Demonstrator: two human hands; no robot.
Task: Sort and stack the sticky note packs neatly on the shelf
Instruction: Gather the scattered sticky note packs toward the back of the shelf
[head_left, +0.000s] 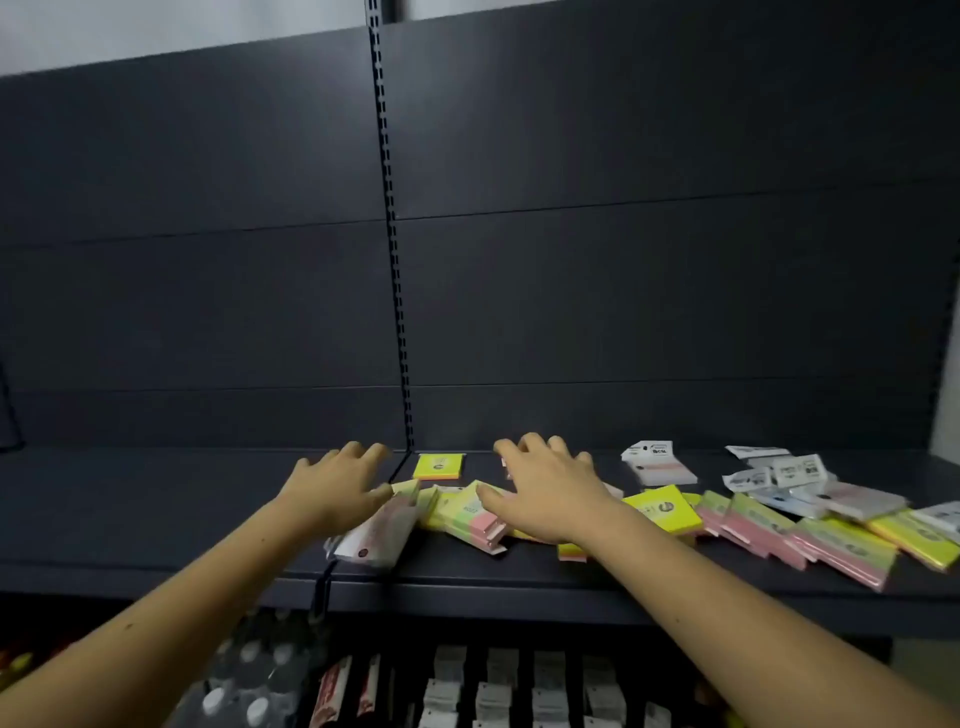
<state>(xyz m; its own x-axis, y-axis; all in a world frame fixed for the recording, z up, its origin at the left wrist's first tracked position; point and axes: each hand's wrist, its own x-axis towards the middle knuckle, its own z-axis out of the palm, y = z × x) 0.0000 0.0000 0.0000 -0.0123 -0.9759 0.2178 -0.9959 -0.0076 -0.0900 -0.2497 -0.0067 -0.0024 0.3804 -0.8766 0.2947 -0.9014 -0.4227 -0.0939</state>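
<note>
Sticky note packs lie scattered on a dark shelf (156, 519). A yellow square pack (439, 466) sits alone near the back. A jumble of yellow, green and pink packs (470, 517) lies between my hands. My left hand (337, 486) hovers with spread fingers over the left end of the jumble, above a clear-wrapped pack (376, 540). My right hand (545, 488) reaches palm down with relaxed fingers over the middle packs; whether it touches them is unclear. More pink, green and yellow packs (810, 535) and white-labelled packs (660, 465) spread to the right.
The shelf's dark back panel (208, 312) rises behind, split by a slotted upright (395, 260). Below the shelf's front edge a lower shelf holds bottles with white caps (249, 686) and rows of small white packets (519, 696).
</note>
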